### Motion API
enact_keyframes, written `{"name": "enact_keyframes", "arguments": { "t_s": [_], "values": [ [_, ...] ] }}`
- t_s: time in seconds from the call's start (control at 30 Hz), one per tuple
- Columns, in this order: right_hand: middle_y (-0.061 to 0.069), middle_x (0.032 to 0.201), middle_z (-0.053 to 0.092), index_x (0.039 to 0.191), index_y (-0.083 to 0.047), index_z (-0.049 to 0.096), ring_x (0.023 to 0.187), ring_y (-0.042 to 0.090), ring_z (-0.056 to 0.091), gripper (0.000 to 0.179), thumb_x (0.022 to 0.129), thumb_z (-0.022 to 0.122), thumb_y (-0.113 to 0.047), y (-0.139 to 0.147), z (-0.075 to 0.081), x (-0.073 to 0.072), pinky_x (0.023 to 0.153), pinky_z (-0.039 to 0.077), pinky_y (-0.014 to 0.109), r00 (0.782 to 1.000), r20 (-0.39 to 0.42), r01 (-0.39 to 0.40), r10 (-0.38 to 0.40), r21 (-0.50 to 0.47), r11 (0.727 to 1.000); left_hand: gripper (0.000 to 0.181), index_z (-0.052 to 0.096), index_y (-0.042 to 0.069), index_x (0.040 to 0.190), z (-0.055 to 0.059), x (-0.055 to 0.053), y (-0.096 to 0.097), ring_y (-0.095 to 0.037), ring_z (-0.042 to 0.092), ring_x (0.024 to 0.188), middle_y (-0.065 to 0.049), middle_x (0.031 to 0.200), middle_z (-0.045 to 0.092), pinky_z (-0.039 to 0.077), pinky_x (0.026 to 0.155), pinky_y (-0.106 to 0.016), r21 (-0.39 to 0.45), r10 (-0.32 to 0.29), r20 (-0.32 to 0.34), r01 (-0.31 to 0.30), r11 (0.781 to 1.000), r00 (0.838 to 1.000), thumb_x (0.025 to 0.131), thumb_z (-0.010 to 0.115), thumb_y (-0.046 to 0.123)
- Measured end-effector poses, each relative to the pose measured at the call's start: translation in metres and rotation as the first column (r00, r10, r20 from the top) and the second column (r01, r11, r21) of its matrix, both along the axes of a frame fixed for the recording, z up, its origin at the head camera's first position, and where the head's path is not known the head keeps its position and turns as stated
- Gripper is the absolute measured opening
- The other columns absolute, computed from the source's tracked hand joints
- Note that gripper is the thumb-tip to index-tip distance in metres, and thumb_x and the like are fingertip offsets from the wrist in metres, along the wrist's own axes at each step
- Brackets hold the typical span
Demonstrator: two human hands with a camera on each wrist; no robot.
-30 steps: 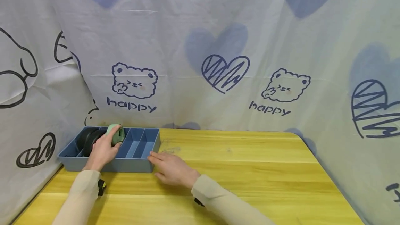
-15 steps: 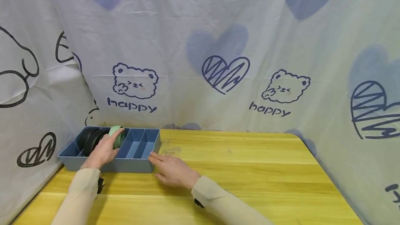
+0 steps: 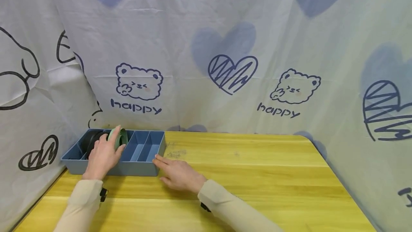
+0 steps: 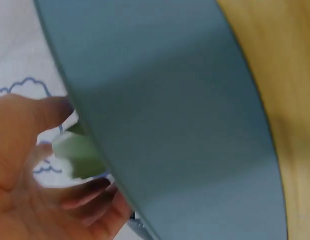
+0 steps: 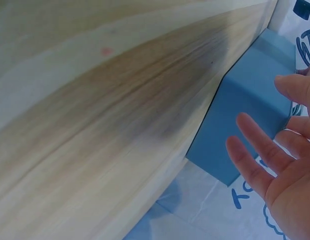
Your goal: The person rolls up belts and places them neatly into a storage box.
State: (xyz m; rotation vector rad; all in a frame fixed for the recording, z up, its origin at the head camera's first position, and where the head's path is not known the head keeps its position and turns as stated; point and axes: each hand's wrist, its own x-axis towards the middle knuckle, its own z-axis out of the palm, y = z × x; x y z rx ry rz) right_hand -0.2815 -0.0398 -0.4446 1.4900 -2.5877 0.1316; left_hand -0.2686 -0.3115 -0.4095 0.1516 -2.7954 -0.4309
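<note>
A rolled-up light green strap [image 3: 122, 138], coiled like a belt, stands in a middle compartment of the blue-grey divided organizer box [image 3: 135, 169]. Over it is my left hand [image 3: 102, 156], its fingers spread. In the left wrist view, gaps show between the strap [image 4: 84, 155] and both the thumb and the lower fingers. My right hand [image 3: 180, 175] lies at the box's front right corner, extended fingertips touching or very near it. Dark rolled straps [image 3: 91, 140] fill compartments left of the green one, partly hidden behind my left hand.
The box stands on a yellow wood-grain table [image 3: 251, 178] against a white printed cloth [image 3: 199, 110], with another cloth side at the left. Two right-hand compartments [image 3: 149, 146] show bare floors. A small black device sits under each sleeve cuff.
My left hand pushed the green strap down into the compartment, then its fingers loosened and spread and the hand rose slightly. My right hand stays at the box corner.
</note>
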Motion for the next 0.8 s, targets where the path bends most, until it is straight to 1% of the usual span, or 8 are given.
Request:
{"name": "enact_keyframes", "arguments": {
  "t_s": [0.1, 0.2, 0.3, 0.37, 0.43, 0.53, 0.63, 0.8],
  "values": [
    [0.001, 0.161, 0.028, 0.154, -0.014, 0.034, 0.120, 0.014, 0.061, 0.062, 0.099, 0.058, -0.031, -0.001, 0.000, -0.001, 0.094, 0.050, 0.022, 1.000, 0.003, -0.007, 0.007, -0.001, 1.000, 0.071, 0.029, 0.010, 0.152, -0.005, 0.001, 0.008, -0.058, 0.035, 0.119, -0.040, 0.137, 0.034, 0.037, 0.086, -0.071, -0.013, 0.035, -0.136, -0.037, 0.999, 0.990, 0.093, 0.066, 0.020],
    [0.002, 0.160, 0.029, 0.153, -0.013, 0.034, 0.119, 0.014, 0.061, 0.062, 0.099, 0.058, -0.031, 0.000, 0.000, -0.001, 0.096, 0.050, 0.023, 1.000, 0.014, -0.015, 0.015, -0.008, 1.000, 0.063, 0.039, 0.004, 0.142, -0.011, -0.002, 0.021, -0.055, 0.031, 0.127, -0.037, 0.137, 0.035, 0.032, 0.094, -0.070, -0.044, 0.051, -0.267, -0.065, 0.997, 0.962, 0.089, 0.070, 0.016],
    [0.002, 0.160, 0.029, 0.154, -0.014, 0.033, 0.113, 0.011, 0.064, 0.063, 0.099, 0.059, -0.032, 0.001, -0.001, -0.003, 0.098, 0.049, 0.024, 0.999, 0.037, -0.019, 0.020, -0.021, 1.000, 0.056, 0.049, 0.001, 0.134, -0.018, -0.007, 0.040, -0.051, 0.031, 0.131, -0.034, 0.135, 0.040, 0.028, 0.101, -0.067, -0.105, 0.003, -0.386, -0.047, 0.993, 0.923, 0.085, 0.073, 0.015],
    [0.002, 0.161, 0.029, 0.154, -0.014, 0.032, 0.113, 0.011, 0.064, 0.063, 0.099, 0.059, -0.031, 0.002, -0.002, -0.004, 0.100, 0.048, 0.025, 0.998, 0.057, -0.025, 0.027, -0.033, 0.999, 0.053, 0.054, 0.001, 0.130, -0.022, -0.011, 0.054, -0.049, 0.033, 0.132, -0.032, 0.134, 0.044, 0.027, 0.104, -0.066, -0.148, -0.046, -0.429, -0.020, 0.989, 0.902, 0.085, 0.075, 0.018],
    [0.003, 0.161, 0.027, 0.155, -0.014, 0.029, 0.118, 0.013, 0.061, 0.065, 0.100, 0.058, -0.032, 0.005, -0.003, -0.006, 0.104, 0.045, 0.027, 0.997, 0.066, -0.030, 0.032, -0.033, 0.999, 0.051, 0.057, 0.001, 0.129, -0.025, -0.015, 0.068, -0.048, 0.037, 0.132, -0.031, 0.133, 0.048, 0.027, 0.106, -0.065, -0.179, -0.097, -0.446, 0.017, 0.984, 0.890, 0.085, 0.075, 0.022],
    [0.005, 0.162, 0.025, 0.156, -0.013, 0.025, 0.134, 0.017, 0.049, 0.068, 0.100, 0.057, -0.035, 0.011, -0.006, -0.009, 0.108, 0.042, 0.032, 0.999, 0.054, -0.006, 0.007, -0.018, 1.000, 0.050, 0.059, 0.003, 0.129, -0.030, -0.017, 0.088, -0.046, 0.040, 0.131, -0.029, 0.134, 0.050, 0.027, 0.108, -0.064, -0.188, -0.141, -0.407, 0.068, 0.980, 0.902, 0.089, 0.072, 0.028],
    [0.007, 0.161, 0.026, 0.157, -0.012, 0.024, 0.142, 0.021, 0.039, 0.071, 0.100, 0.055, -0.040, 0.021, -0.013, -0.011, 0.111, 0.040, 0.041, 0.995, 0.056, 0.080, -0.080, 0.010, 0.997, 0.050, 0.058, 0.005, 0.133, -0.035, -0.018, 0.104, -0.045, 0.042, 0.131, -0.028, 0.136, 0.051, 0.027, 0.110, -0.062, -0.195, -0.160, -0.340, 0.097, 0.976, 0.927, 0.093, 0.067, 0.033],
    [0.009, 0.160, 0.031, 0.156, -0.015, 0.028, 0.147, 0.030, 0.029, 0.067, 0.101, 0.048, -0.048, 0.051, -0.020, -0.020, 0.114, 0.029, 0.058, 0.953, 0.136, 0.271, -0.269, 0.006, 0.963, 0.055, 0.055, 0.009, 0.138, -0.041, -0.020, 0.124, -0.042, 0.042, 0.134, -0.025, 0.140, 0.051, 0.028, 0.112, -0.060, -0.216, -0.201, -0.202, 0.157, 0.964, 0.958, 0.096, 0.061, 0.043]
  ]
}}
